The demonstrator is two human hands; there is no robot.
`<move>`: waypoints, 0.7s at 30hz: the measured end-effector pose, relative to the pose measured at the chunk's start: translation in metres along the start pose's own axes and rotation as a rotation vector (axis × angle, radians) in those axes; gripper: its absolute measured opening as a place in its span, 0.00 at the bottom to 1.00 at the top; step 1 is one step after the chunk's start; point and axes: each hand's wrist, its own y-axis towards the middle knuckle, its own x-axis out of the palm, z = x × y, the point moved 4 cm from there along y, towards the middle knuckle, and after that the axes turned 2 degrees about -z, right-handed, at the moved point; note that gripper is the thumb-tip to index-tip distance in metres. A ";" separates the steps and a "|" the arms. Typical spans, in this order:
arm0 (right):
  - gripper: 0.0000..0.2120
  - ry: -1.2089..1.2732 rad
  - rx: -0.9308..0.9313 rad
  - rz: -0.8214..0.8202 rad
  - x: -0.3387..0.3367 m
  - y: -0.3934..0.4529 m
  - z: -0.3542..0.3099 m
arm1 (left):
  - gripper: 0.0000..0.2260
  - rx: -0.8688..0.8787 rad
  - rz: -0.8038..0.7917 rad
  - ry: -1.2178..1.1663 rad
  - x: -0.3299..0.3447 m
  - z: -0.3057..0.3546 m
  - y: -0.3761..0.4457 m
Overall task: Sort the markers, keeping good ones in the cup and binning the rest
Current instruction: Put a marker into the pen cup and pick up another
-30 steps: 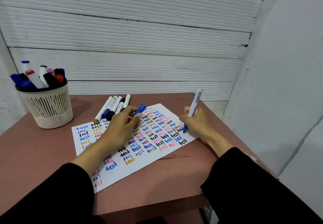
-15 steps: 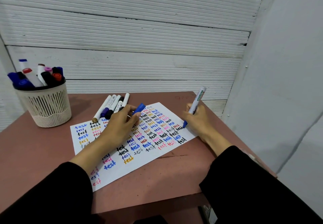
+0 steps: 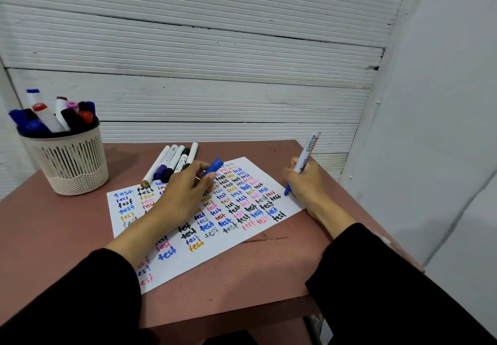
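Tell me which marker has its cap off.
The blue marker in the right hand, bare tip on the paper. Those lying beside the paper are capped; the left hand holds its blue cap.

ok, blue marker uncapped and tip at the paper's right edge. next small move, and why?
Probably stroke the blue marker across the bare strip of the paper by its tip, to see whether it writes. The right hand grips it in a writing hold, tip down at the sheet's right edge, and the left hand holds the blue cap off, resting on the sheet.
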 end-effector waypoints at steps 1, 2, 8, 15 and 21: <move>0.19 0.054 0.003 0.018 -0.001 0.000 -0.001 | 0.05 0.002 -0.001 0.003 0.000 0.000 0.000; 0.19 0.110 -0.006 0.039 -0.003 0.000 -0.003 | 0.05 0.005 -0.002 0.009 0.000 0.000 0.000; 0.10 0.337 0.045 -0.031 -0.005 -0.006 -0.013 | 0.05 0.011 -0.016 0.004 -0.007 0.001 0.002; 0.10 0.534 0.176 -0.328 0.013 -0.009 -0.023 | 0.07 0.004 0.044 -0.038 -0.018 -0.002 0.005; 0.12 0.615 0.135 -0.421 0.036 -0.009 -0.046 | 0.05 0.002 0.144 -0.004 -0.033 -0.008 0.010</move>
